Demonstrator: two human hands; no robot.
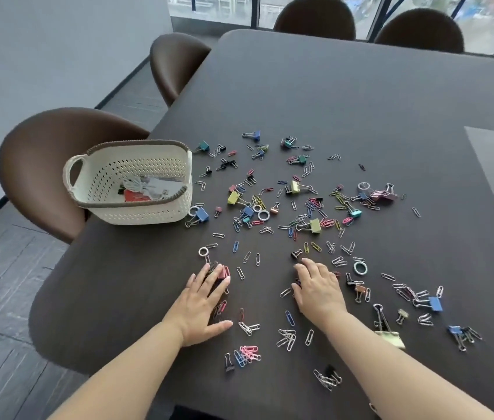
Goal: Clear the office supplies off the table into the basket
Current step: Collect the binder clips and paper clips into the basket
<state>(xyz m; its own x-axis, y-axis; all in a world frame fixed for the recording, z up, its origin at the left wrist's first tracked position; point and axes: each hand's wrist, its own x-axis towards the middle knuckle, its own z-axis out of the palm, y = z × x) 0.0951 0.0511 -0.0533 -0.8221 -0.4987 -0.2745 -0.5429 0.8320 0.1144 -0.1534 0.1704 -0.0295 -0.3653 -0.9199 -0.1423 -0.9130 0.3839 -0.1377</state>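
Several coloured paper clips, binder clips (314, 226) and small rings (360, 267) lie scattered over the dark table (361, 101). A cream perforated basket (136, 204) stands at the table's left edge and holds a few items. My left hand (203, 304) lies flat, palm down, with its fingers spread over a small pile of pink and black clips (223, 272). My right hand (318, 287) also rests palm down, fingers apart, on clips near the table's middle front. Neither hand grips anything.
Brown chairs stand to the left of the table (58, 165) (176, 65) and at its far side (315, 16). A large yellow binder clip (389, 336) lies beside my right forearm. A window runs along the back.
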